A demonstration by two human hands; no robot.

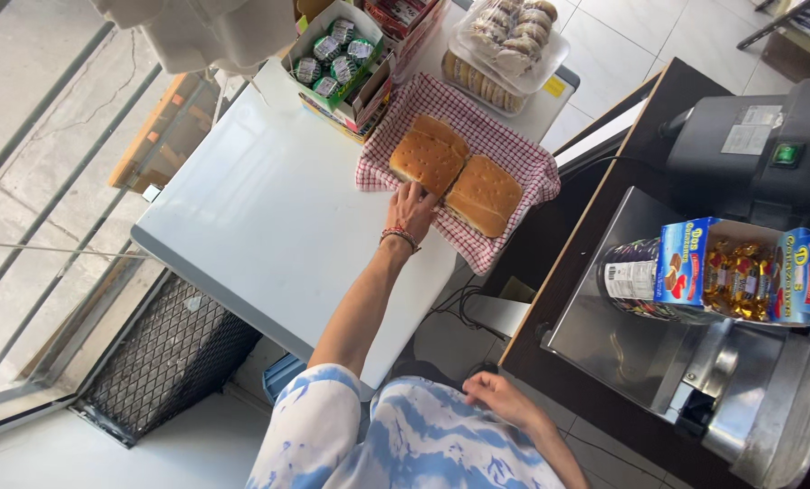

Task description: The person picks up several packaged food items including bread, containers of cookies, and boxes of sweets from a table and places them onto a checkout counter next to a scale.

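**Hand at the bread cloth**

While bare white table (269,217) spreads wide at left, a green box (340,56) of small round packs stands at its far edge. Left hand (411,210), fingers spread flat and gripping nothing, touches the near bread slab (426,161) on the checked cloth (505,149). Right hand (498,396) rests loosely curled, empty, at the lap. Farther right, a blue candy box (740,272) lies on a steel slicer (658,353).
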